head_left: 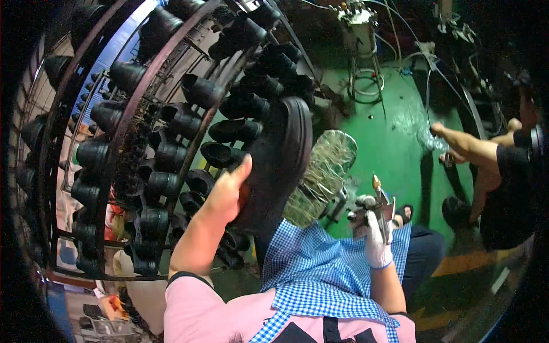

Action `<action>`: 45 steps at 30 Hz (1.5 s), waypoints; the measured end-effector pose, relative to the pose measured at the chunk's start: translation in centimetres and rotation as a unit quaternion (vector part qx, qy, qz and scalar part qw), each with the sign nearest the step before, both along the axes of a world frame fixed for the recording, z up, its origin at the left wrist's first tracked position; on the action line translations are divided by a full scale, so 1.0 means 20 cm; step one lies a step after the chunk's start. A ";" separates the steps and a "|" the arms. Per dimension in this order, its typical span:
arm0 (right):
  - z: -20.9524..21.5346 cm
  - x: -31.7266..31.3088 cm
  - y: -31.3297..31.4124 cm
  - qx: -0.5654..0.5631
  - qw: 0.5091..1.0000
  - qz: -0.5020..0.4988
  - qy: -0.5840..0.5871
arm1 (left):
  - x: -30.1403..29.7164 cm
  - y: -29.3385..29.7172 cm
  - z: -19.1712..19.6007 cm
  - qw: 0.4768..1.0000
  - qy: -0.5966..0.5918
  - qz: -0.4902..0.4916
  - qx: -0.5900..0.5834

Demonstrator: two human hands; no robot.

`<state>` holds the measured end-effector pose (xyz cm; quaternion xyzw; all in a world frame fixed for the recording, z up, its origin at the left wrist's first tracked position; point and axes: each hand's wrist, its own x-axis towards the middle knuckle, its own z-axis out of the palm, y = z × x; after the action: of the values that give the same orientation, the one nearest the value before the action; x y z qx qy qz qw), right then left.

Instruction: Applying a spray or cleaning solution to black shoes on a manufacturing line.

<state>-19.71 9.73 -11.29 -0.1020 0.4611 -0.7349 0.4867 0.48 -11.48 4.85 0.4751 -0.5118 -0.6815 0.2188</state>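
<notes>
The left hand point(227, 191) grips a black shoe point(280, 166) sole-up; the gloved right hand point(374, 228) clasps a spray gun point(378, 200); spraying seems in hand; next calls for aiming at the sole.

We are seeing our left hand's point(229, 191) fingers disappearing behind the black shoe point(280, 166); the rack point(123, 137) is running off the left edge, blurred there.

Looking down at a person in a pink shirt and blue checked apron point(320, 274). Their bare left hand point(229, 191) grips a black shoe point(280, 166), sole up. Their gloved right hand point(374, 228) holds a brass-tipped spray tool point(380, 203). A round rack point(143, 143) of black shoes stands left. Another person point(492, 166) sits on the right over a green floor point(394, 143).
</notes>
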 end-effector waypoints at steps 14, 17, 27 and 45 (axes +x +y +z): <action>0.12 -0.05 -0.06 0.011 0.997 -0.023 0.074 | -0.50 -1.82 0.33 0.910 0.270 0.302 -0.092; 0.05 -0.10 -0.08 0.035 0.996 -0.007 0.082 | -0.53 -1.97 0.33 0.956 0.163 0.225 -0.096; 0.02 0.00 -0.21 -0.113 0.990 0.029 0.085 | -0.82 -2.15 0.35 0.643 -0.461 -0.092 -0.605; 0.01 0.20 -0.21 0.003 0.965 0.027 0.260 | -0.40 -0.49 0.35 0.740 -0.153 -0.236 -0.612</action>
<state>-15.78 5.55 -11.14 -0.3000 0.5713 -0.6684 0.3700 -7.60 -21.25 11.93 0.2009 -0.9408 -0.1700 0.2135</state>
